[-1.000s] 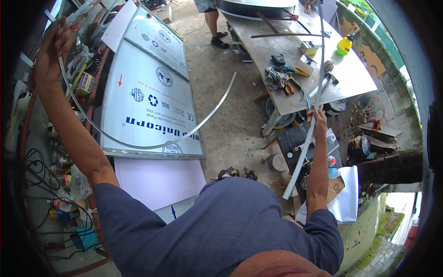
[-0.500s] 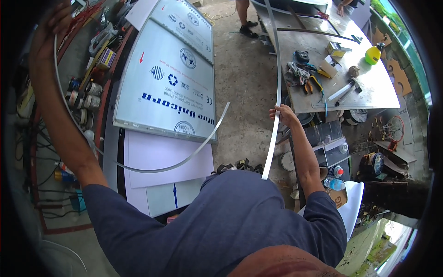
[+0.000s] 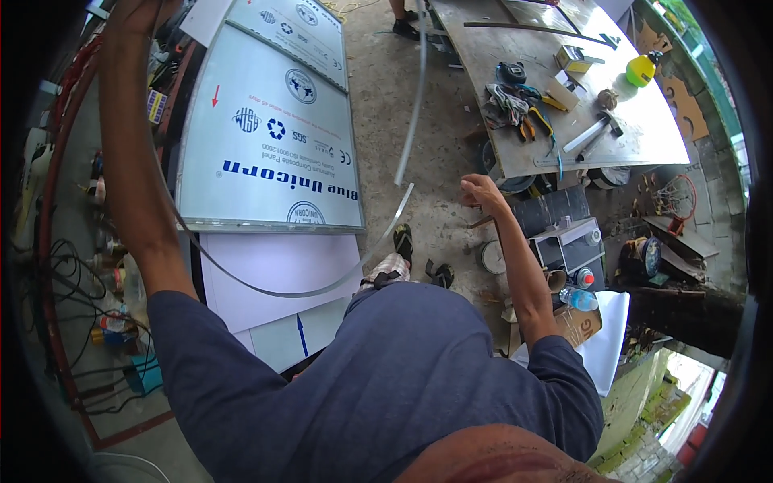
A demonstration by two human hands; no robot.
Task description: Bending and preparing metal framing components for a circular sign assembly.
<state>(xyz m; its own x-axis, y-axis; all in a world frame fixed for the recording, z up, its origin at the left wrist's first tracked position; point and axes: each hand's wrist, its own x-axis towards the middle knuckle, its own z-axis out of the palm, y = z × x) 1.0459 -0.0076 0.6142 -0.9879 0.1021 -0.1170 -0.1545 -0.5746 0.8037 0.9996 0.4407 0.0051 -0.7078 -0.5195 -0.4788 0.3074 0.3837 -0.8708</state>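
Note:
A thin, flat, pale grey strip (image 3: 278, 293) bows down from my raised left arm and curves up to a free end over the floor. My left hand (image 3: 143, 11) is dim and partly cut off at the top left corner; the strip runs up to it and appears gripped there. Another length of flat strip (image 3: 416, 105) hangs from the top edge, its lower end just above the first one's free end. Whether both lengths belong to one piece cannot be seen. My right hand (image 3: 481, 195) is closed, apart from both lengths, with nothing visible in it.
Wrapped panels (image 3: 266, 173) lie left of centre, over white sheets (image 3: 282, 258). The worktable (image 3: 547, 149) at right bears pliers (image 3: 527, 129), a hammer (image 3: 600, 138), a tape measure (image 3: 510, 73) and a yellow spray bottle (image 3: 642, 70). Bottles (image 3: 580, 299) stand near my right elbow. Another person's foot (image 3: 406, 27) is beyond.
My right hand has let go of the strip length it held; that length has swung up and left. My left arm has shifted slightly right in view, its strip still curving below.

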